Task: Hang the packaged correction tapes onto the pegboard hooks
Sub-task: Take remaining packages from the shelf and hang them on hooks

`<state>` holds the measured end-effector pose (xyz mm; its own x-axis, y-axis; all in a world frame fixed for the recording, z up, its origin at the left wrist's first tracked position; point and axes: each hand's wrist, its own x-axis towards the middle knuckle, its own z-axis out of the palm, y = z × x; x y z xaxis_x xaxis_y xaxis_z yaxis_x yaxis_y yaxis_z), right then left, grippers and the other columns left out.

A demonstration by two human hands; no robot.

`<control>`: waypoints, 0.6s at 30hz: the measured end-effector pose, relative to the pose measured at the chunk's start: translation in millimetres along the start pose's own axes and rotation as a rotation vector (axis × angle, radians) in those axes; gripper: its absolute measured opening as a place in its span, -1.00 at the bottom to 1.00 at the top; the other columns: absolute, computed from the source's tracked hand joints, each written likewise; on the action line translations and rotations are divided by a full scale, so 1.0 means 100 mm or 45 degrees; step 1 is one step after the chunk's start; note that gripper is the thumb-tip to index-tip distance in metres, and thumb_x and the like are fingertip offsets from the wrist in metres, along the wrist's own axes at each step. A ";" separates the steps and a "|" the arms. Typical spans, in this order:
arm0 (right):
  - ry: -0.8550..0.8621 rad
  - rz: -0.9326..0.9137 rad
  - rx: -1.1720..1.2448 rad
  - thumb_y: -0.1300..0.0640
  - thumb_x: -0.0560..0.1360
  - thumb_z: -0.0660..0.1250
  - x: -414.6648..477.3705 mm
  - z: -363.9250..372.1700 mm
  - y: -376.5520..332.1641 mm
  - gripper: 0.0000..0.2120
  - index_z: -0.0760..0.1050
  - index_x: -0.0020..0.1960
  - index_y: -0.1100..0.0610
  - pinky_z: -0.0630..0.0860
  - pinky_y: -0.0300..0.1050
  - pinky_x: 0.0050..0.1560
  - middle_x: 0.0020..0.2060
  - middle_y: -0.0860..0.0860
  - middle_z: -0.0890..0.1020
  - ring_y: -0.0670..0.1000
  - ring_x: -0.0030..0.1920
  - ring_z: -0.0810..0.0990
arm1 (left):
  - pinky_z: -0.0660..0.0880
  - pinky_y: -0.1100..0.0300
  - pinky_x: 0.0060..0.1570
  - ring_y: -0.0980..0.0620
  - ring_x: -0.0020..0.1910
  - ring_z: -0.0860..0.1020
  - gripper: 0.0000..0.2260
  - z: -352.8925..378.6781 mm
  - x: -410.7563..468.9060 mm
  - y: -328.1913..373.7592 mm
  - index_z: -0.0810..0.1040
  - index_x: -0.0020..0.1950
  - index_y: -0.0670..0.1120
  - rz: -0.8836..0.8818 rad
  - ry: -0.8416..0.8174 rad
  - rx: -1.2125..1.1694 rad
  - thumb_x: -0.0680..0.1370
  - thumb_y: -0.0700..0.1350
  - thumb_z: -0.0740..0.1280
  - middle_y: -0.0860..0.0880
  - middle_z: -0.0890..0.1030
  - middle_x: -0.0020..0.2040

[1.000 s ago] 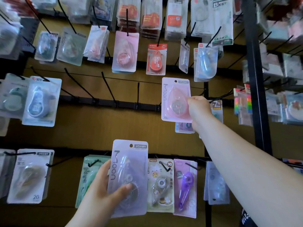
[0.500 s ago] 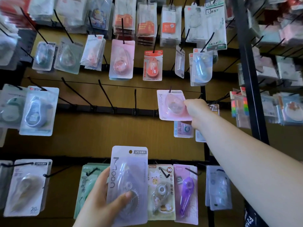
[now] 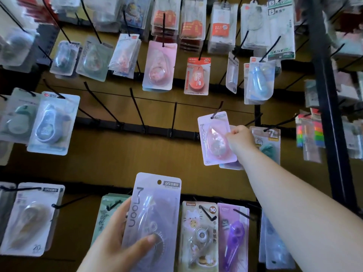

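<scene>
My right hand [image 3: 238,141] pinches the right edge of a pink packaged correction tape [image 3: 213,138], reached out to the middle row of the pegboard. The pack's top hole sits on a black hook [image 3: 217,109], and the pack hangs slightly tilted. Lower down, my left hand [image 3: 119,238] grips a lilac packaged correction tape [image 3: 155,214] with "Moon" printed on it, thumb across its blister, held upright in front of the bottom row. Its hang hole is free.
Three bare black hooks [image 3: 137,110] stick out of the middle rail left of the pink pack. Other hooks carry packaged tapes: a blue one [image 3: 50,124] at left, a cat-print one [image 3: 199,232] and a purple one [image 3: 232,236] below. A black upright post [image 3: 332,107] stands at right.
My right hand lifted the pink pack, tipped it onto the hook, and it now hangs there. The left hand keeps the lilac pack about where it was.
</scene>
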<state>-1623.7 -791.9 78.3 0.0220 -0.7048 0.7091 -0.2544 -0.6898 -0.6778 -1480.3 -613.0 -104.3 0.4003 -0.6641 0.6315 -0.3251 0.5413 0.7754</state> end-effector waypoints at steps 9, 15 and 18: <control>0.118 0.011 -0.004 0.22 0.52 0.18 0.04 0.32 0.17 -0.64 0.26 0.31 0.15 0.39 -0.19 -0.27 0.24 0.13 0.41 0.09 0.05 0.44 | 0.61 0.11 -0.15 0.06 -0.09 0.68 -0.42 0.06 0.16 -0.08 0.42 -0.02 0.33 0.024 -0.014 -0.018 0.09 -0.02 0.58 0.08 0.71 -0.07; 0.122 -0.400 0.271 0.21 0.53 0.20 -0.49 0.11 0.12 -0.84 0.39 0.11 0.13 0.49 -0.04 0.03 -0.01 -0.01 0.49 0.02 0.06 0.47 | 0.58 0.10 -0.08 0.11 -0.09 0.67 -0.52 0.21 0.17 0.03 0.42 0.05 0.27 0.066 0.000 -0.056 0.30 -0.17 0.48 0.15 0.69 -0.08; -0.535 -0.190 0.461 0.11 0.56 0.18 -0.80 0.02 0.10 -0.81 0.44 -0.21 0.06 0.45 -0.20 -0.19 -0.23 -0.05 0.53 -0.05 -0.19 0.48 | 0.58 0.00 -0.03 0.10 -0.13 0.67 -0.55 0.32 0.23 0.17 0.43 -0.01 0.29 0.078 -0.015 -0.054 0.41 -0.25 0.43 0.15 0.69 -0.12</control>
<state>-1626.2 -742.5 14.2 0.4336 -0.5495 0.7142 0.1264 -0.7477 -0.6519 -1503.5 -635.9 -76.8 0.3706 -0.6346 0.6782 -0.3123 0.6025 0.7345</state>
